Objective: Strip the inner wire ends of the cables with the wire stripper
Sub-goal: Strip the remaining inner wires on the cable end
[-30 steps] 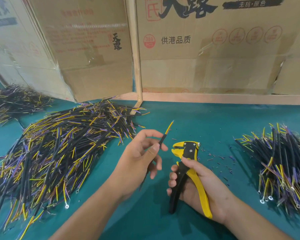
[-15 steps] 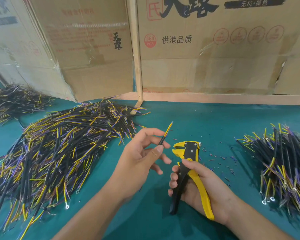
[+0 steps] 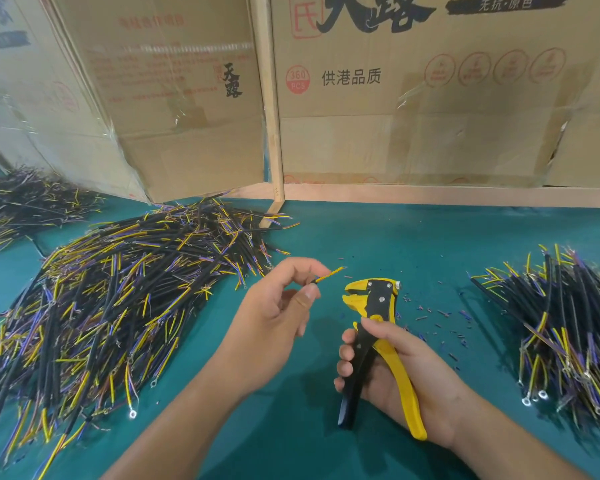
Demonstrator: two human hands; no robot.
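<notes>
My left hand [image 3: 274,317] pinches a black cable between thumb and forefinger, and its yellow inner wire [image 3: 329,274] sticks out to the upper right. The wire tip lies just left of and above the stripper's jaws. My right hand [image 3: 402,372] grips the handles of the yellow and black wire stripper [image 3: 374,306], held upright with its open jaws facing left. Most of the cable is hidden behind my left palm.
A large heap of black cables with yellow and purple wires [image 3: 101,306] covers the green table [image 3: 395,244] at the left. A smaller pile [image 3: 568,327] lies at the right. Insulation scraps [image 3: 440,317] are scattered right of the stripper. Cardboard boxes [image 3: 413,98] stand behind.
My left hand has turned the cable so the yellow wire tilts lower and points more to the right, closer to the stripper's jaws. The right hand has barely moved.
</notes>
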